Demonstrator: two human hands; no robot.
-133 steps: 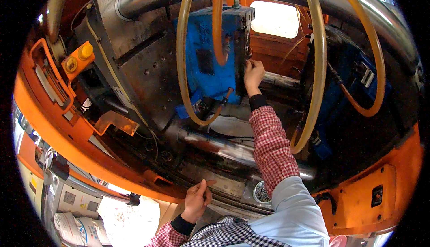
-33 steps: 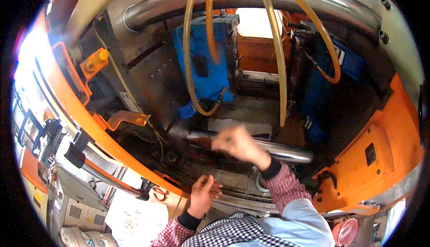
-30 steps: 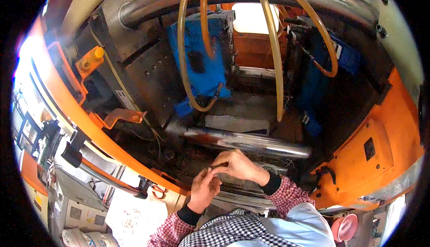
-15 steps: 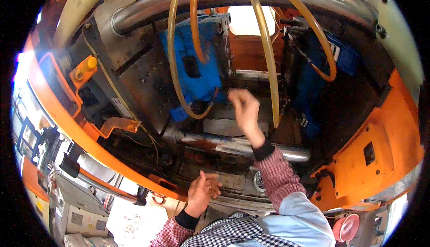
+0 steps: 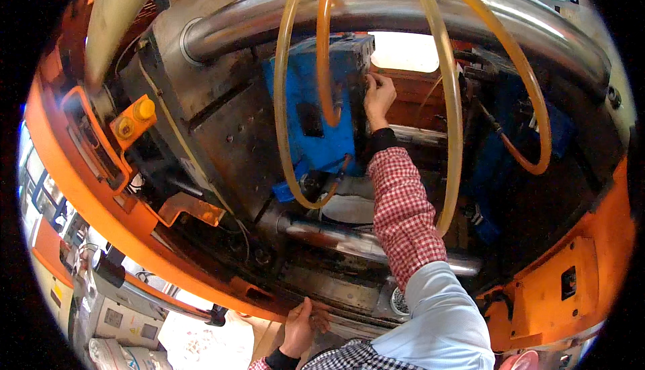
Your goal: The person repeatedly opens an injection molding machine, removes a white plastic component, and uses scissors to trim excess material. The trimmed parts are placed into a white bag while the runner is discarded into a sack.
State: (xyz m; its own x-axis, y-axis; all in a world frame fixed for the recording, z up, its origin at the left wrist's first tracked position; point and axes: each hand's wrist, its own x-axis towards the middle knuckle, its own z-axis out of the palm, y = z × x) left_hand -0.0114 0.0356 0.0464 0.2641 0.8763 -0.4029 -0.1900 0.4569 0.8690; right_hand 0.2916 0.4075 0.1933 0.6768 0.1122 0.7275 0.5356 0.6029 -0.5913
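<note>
My right hand [image 5: 380, 97] reaches deep into the machine, up to the dark inner face of the blue mould half [image 5: 299, 111]. Its thumb and fingers are pinched together at that face, and whatever they hold is too small or hidden to tell. Low in front, beside the orange frame edge [image 5: 259, 306], is my left hand [image 5: 302, 328], with thumb raised and fingers loosely apart, holding nothing. Yellowish hoses [image 5: 287, 95] hang in loops around the mould; one joins its lower corner.
A thick steel bar [image 5: 403, 7] crosses above, and a lower bar [image 5: 336, 239] runs under my right arm. The other mould half [image 5: 497, 142] stands in shadow at right. A small cup of grey bits [image 5: 400, 302] sits on the near ledge. A pink bowl [image 5: 521, 360] is bottom right.
My right hand has moved farther in and up, to the blue mould half's inner face. The left hand has shifted slightly lower. The whole view has shifted a little.
</note>
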